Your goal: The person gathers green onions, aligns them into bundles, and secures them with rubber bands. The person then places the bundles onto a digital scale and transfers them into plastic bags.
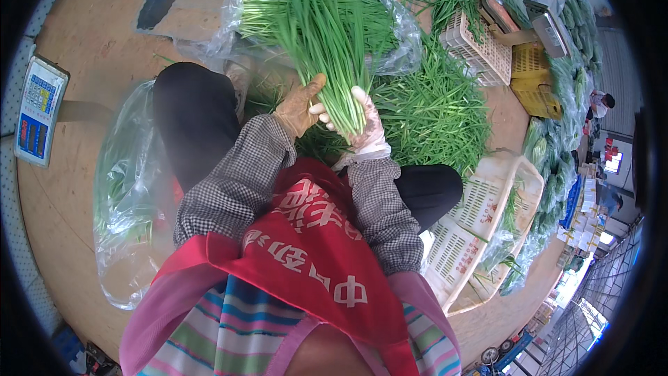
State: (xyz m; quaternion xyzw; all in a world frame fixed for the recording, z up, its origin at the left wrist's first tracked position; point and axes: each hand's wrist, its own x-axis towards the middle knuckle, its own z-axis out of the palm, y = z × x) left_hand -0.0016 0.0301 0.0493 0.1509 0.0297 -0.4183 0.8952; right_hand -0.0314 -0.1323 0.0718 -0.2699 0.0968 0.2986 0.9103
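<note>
A bunch of long green leafy stalks, like garlic chives [334, 57], is held between my two gloved hands, its pale cut ends towards me. My left hand [298, 107], in a tan stained glove, supports the bunch at its left side with the thumb up. Around the lower ends curls my right hand [368, 125], in a whitish glove. Beyond them, more stalks lie in an open clear plastic bag [407, 44], and the held bunch's leaves overlap that pile. Loose green stalks [433, 115] are heaped on the floor to the right of my hands.
White plastic crates stand at the right [464, 224] and upper right [477, 52], beside a yellow crate [532, 83]. A digital scale [40, 109] is at the far left. A clear bag [130, 193] lies by my left knee. Bagged greens [569, 115] line the right side.
</note>
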